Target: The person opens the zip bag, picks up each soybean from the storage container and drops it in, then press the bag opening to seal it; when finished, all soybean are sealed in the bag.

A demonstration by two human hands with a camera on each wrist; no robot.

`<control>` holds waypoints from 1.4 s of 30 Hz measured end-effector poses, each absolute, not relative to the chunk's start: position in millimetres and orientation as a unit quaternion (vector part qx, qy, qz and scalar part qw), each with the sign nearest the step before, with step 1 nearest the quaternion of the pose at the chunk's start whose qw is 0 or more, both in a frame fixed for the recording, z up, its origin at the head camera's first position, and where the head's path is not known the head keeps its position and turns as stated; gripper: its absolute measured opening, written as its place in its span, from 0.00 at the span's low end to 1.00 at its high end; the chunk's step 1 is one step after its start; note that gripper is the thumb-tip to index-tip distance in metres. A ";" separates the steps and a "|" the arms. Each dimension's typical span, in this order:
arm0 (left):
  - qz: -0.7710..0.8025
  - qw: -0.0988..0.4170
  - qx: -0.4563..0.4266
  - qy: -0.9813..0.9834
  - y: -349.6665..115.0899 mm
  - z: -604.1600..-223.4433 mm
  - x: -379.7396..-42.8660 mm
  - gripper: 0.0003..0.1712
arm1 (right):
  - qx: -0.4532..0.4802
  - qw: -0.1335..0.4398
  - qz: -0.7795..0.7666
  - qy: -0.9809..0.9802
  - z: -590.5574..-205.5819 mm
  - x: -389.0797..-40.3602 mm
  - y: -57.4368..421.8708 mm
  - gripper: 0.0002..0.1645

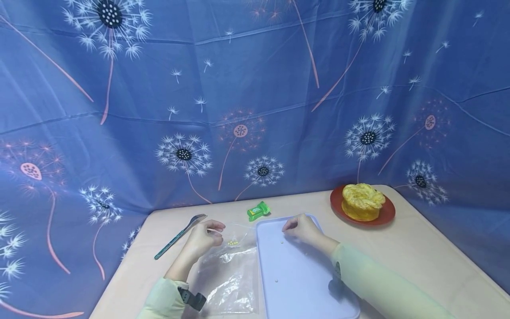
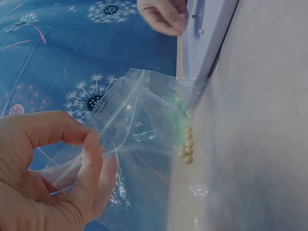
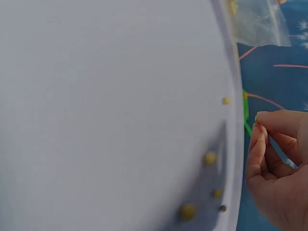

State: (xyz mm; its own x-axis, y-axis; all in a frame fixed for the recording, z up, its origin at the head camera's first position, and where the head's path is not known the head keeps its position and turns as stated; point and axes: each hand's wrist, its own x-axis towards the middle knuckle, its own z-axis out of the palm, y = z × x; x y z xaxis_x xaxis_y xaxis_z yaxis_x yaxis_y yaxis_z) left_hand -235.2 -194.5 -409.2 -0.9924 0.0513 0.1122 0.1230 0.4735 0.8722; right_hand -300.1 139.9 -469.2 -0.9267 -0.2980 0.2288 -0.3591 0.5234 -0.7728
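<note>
L hand (image 1: 202,241) is clamped, thumb to finger, on the zip edge of a clear, thin plastic zip bag (image 1: 235,277), just left of the pale lavender rectangular tray (image 1: 296,283). A few round yellow beads (image 2: 188,144) sit in the bag. R hand (image 1: 304,228) is over the tray's far end, fingertips together on what looks like one tiny yellow bead (image 3: 257,117); more loose beads (image 1: 276,281) lie on the tray.

Main risk: dropping the pinched one, b/c it's small, round & prob. slick; it'd bounce off the tray, maybe toward the green wrapped packet (image 1: 258,211) beyond the tray's far-left corner. Next: the sleeve (image 1: 370,270) crossing the tray's right side could brush beads & set them rolling. Bag's limp, so w/ one hand on it the mouth may sag shut, or it may tip & spill. Can't tell if mouth's open now.
</note>
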 end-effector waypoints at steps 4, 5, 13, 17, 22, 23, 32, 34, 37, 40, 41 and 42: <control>-0.508 0.037 -0.052 -0.859 -194.8 -410.5 -235.8 0.24 | 0.193 0.038 0.464 -0.864 -459.8 -304.2 131.9 0.04; -0.507 0.037 -0.052 -0.859 -194.8 -410.5 -235.7 0.24 | 0.197 0.038 0.466 -0.862 -456.8 -304.6 128.8 0.03; -0.506 0.039 -0.050 -0.860 -194.4 -409.0 -234.8 0.24 | 0.209 0.045 0.477 -0.853 -435.2 -301.9 95.1 0.04; -0.507 0.038 -0.048 -0.860 -194.3 -408.3 -234.3 0.24 | 0.217 0.035 0.483 -0.847 -426.5 -298.0 75.0 0.04; -0.503 0.037 -0.047 -0.862 -194.2 -408.4 -234.6 0.25 | 0.239 0.021 0.483 -0.842 -419.3 -294.6 52.5 0.04; -0.502 0.037 -0.046 -0.863 -194.2 -408.5 -234.9 0.25 | 0.247 0.020 0.482 -0.841 -418.9 -294.1 49.1 0.04; -0.497 0.042 -0.057 -0.865 -194.6 -409.2 -237.0 0.25 | 0.290 0.023 0.465 -0.836 -422.9 -291.8 30.9 0.04; -0.497 0.042 -0.057 -0.865 -194.8 -409.2 -236.9 0.25 | 0.293 0.024 0.462 -0.837 -423.6 -291.2 29.2 0.04; -0.495 0.044 -0.056 -0.866 -195.7 -409.9 -236.6 0.25 | 0.290 0.022 0.461 -0.838 -424.1 -291.0 28.5 0.04; -0.494 0.045 -0.055 -0.866 -196.8 -410.6 -236.2 0.25 | 0.280 0.023 0.458 -0.843 -424.0 -292.2 30.8 0.05; -0.495 0.045 -0.055 -0.866 -197.2 -411.0 -236.2 0.25 | 0.275 0.025 0.459 -0.845 -424.0 -293.3 32.4 0.05; -0.495 0.044 -0.055 -0.866 -197.6 -411.2 -236.2 0.25 | 0.268 0.027 0.461 -0.846 -423.3 -294.2 34.5 0.06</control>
State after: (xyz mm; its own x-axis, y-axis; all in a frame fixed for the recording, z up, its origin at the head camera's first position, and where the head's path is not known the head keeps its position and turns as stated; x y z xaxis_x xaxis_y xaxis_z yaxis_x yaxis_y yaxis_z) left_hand -236.2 -197.6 -411.2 -0.9901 0.0511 0.1305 0.1384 0.5045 0.8523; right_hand -294.2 34.5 -423.3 -0.8547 -0.4291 0.2922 -0.4783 0.4319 -0.7647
